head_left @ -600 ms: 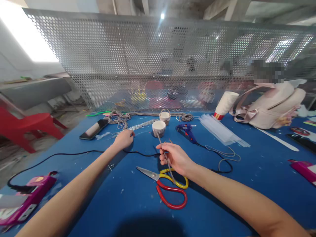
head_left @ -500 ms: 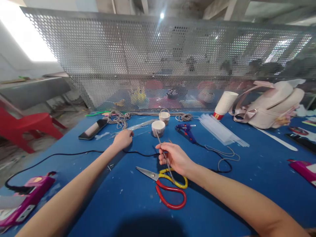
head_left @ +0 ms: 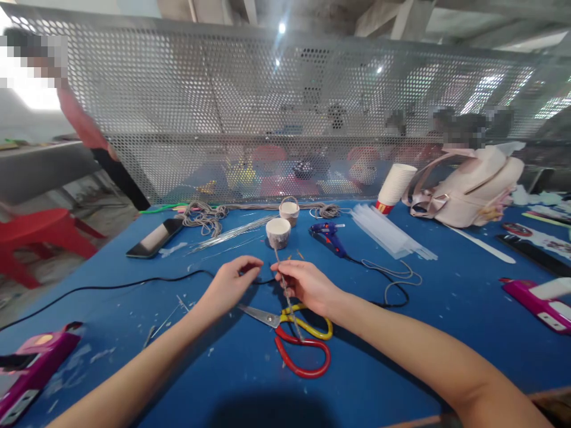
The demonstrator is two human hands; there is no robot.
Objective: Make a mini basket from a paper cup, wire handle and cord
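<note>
My right hand pinches a thin, stiff-looking grey cord between thumb and fingers. Its far end reaches toward the front of a small white cup with a grey-wrapped side, and its near end hangs over the scissors. Whether the cord touches the cup I cannot tell. My left hand is just left of the right one, above the table, its thumb and forefinger slightly apart with nothing visible between them. The scissors, with one yellow and one red handle, lie beneath my hands.
Behind the cup stands a handled small basket. A blue glue gun, clear strips, stacked paper cups and a backpack lie rightward. Leftward are a phone, cord bundle, thin wires and black cable.
My left hand has drawn back from beside the thin wires toward my right hand. The right hand keeps hold of the cord. A person has come into view at far left, and the view has shifted slightly.
</note>
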